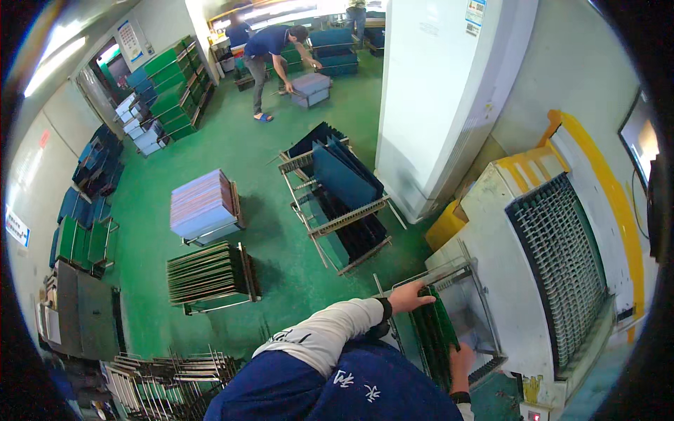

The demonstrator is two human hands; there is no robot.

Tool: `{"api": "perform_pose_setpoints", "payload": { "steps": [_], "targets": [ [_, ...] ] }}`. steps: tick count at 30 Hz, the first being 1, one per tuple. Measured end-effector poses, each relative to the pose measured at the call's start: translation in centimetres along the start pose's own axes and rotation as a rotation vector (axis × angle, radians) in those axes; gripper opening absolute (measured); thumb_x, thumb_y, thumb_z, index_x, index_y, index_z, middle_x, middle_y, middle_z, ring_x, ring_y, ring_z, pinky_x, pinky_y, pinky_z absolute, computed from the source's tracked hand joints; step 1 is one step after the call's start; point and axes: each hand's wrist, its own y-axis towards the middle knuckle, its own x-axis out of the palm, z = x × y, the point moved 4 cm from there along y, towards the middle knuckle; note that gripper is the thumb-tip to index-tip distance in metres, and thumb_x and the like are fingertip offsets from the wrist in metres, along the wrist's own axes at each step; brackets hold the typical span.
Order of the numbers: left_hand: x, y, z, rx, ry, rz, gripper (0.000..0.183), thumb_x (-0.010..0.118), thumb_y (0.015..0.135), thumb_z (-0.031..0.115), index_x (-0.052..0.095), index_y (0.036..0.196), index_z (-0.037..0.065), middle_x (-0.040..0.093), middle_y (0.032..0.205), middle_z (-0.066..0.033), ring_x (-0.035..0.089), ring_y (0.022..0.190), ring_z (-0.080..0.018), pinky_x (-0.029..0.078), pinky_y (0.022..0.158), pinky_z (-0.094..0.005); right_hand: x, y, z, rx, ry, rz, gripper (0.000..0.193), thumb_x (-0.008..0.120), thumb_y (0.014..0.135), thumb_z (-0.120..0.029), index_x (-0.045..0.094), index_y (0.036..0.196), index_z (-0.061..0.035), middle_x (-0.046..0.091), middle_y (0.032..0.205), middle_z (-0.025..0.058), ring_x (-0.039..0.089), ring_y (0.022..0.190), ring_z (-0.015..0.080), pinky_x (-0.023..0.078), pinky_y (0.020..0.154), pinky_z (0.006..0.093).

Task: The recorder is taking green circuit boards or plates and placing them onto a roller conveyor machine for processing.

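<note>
A batch of thin green panels [435, 333] stands on edge in a metal slotted rack [484, 295] close in front of me, to the right. At the far end of these panels, my left hand [412, 297] is closed over their upper edges. My right hand [460, 361] grips the near end of the same batch, its fingers partly hidden against the panels. Beside the panels, the right part of the rack shows its pale inside. My body covers the rack's lower left part.
A conveyor machine [562, 259] with rows of rollers adjoins the rack. Left of it stand a rack of dark blue panels [344, 172], stacked purple panels [203, 203] and a green-panel rack [210, 274]. A tall white cabinet [428, 91] rises ahead. A co-worker [267, 52] bends over a bin farther off.
</note>
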Motion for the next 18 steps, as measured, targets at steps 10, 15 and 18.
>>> {"api": "perform_pose_setpoints", "payload": {
  "steps": [10, 15, 18],
  "targets": [
    [0.2, 0.0, -0.8, 0.027, -0.001, -0.001, 0.066, 0.064, 0.087, 0.06, 0.061, 0.122, 0.004, 0.066, 0.118, -0.0211, 0.062, 0.112, -0.0379, 0.049, 0.094, -0.0434, 0.0, -0.1, -0.5, 0.028, 0.007, -0.083, 0.043, 0.066, 0.088, -0.049, 0.073, 0.097, -0.0067, 0.07, 0.092, 0.0216, 0.066, 0.089, 0.043, 0.05, 0.076, 0.0529],
    [0.2, 0.0, -0.5, 0.027, -0.001, -0.027, 0.067, 0.064, 0.088, 0.06, 0.061, 0.125, 0.004, 0.066, 0.119, -0.022, 0.062, 0.113, -0.0381, 0.049, 0.095, -0.043, 1.2, 0.0, 0.4, 0.007, -0.007, -0.032, 0.042, 0.068, 0.086, -0.049, 0.072, 0.094, -0.0072, 0.07, 0.09, 0.0193, 0.066, 0.087, 0.0415, 0.049, 0.074, 0.0526],
    [-0.5, -0.5, 0.3, 0.013, -0.003, -0.041, 0.067, 0.065, 0.088, 0.059, 0.06, 0.126, 0.004, 0.066, 0.12, -0.0223, 0.062, 0.113, -0.0381, 0.049, 0.095, -0.0428, 1.5, 0.0, 0.7, 0.008, 0.047, -0.021, 0.037, 0.073, 0.08, -0.046, 0.072, 0.087, -0.009, 0.07, 0.087, 0.0155, 0.066, 0.083, 0.0386, 0.05, 0.071, 0.0515]
  ]
}}
